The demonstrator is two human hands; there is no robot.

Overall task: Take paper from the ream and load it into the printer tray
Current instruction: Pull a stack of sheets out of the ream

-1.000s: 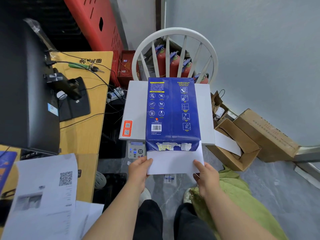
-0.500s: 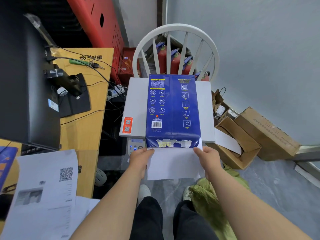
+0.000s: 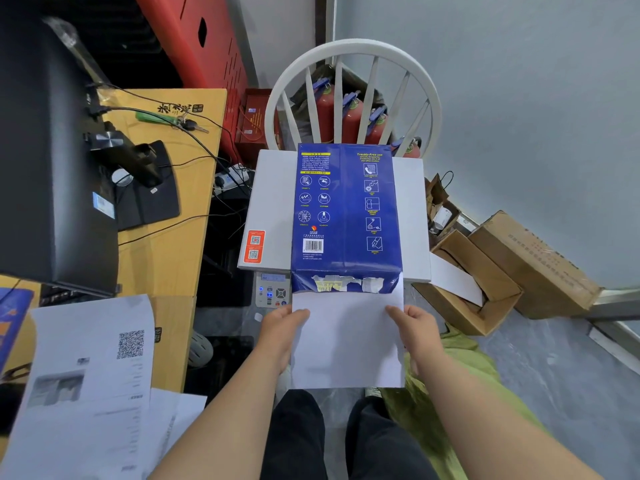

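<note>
A blue paper ream (image 3: 346,216) lies on top of the white printer (image 3: 270,202), its torn near end facing me. A stack of white paper (image 3: 348,341) sticks out of that torn end toward me. My left hand (image 3: 282,332) grips the stack's left edge and my right hand (image 3: 415,327) grips its right edge. The printer's control panel (image 3: 273,292) shows just left of the paper. The printer tray is not visible.
A white spindle-back chair (image 3: 353,84) stands behind the printer with red fire extinguishers (image 3: 349,116) past it. Open cardboard boxes (image 3: 485,271) sit to the right. A wooden desk (image 3: 166,237) with a black monitor (image 3: 52,150) and printed sheets (image 3: 90,375) lies left.
The paper stack has slid further out of the ream toward me, with both hands holding its sides.
</note>
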